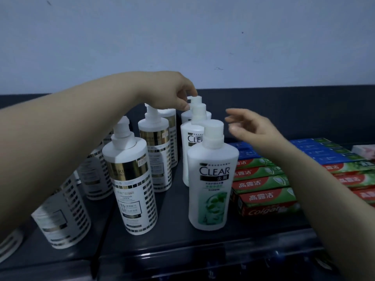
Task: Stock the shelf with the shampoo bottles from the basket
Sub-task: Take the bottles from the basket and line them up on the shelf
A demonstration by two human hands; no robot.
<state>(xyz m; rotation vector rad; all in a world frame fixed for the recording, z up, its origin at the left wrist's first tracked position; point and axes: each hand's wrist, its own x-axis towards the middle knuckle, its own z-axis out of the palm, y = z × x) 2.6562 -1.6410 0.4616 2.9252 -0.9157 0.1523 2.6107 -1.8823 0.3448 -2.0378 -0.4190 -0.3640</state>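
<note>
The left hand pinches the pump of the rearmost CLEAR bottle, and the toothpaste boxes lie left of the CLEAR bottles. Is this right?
No. The head view shows the toothpaste boxes right of the CLEAR bottles. The left hand does pinch the rearmost pump.

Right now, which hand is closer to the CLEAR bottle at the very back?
Left. The left hand pinches the back CLEAR bottle at its white cap. The right hand hovers open off to its right, not touching.
</note>
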